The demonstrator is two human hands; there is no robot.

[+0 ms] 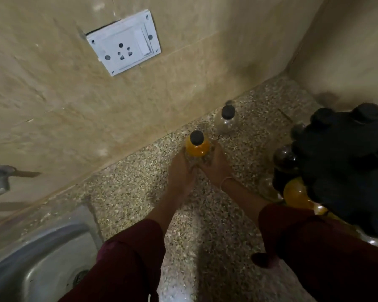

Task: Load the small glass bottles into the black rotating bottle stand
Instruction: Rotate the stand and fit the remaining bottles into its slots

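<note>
I have both hands on the orange bottle (pixel 196 149) at frame centre. My left hand (pixel 180 168) cups its lower body from the left and my right hand (pixel 215 168) from the right, fingers curled round the glass. It stands upright on the speckled counter (pixel 140 192). The black stand (pixel 345 166) sits at the right edge, nearer my right hand, so the carry goes rightward. 1 grey-filled bottle (pixel 226 123) stands just beyond, up and right.

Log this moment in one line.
left hand, right hand: both grip black-capped glass bottle of orange liquid, upright over speckled stone counter | black rotating bottle stand: right, part-loaded | clear black-capped glass bottle: loose behind
</note>
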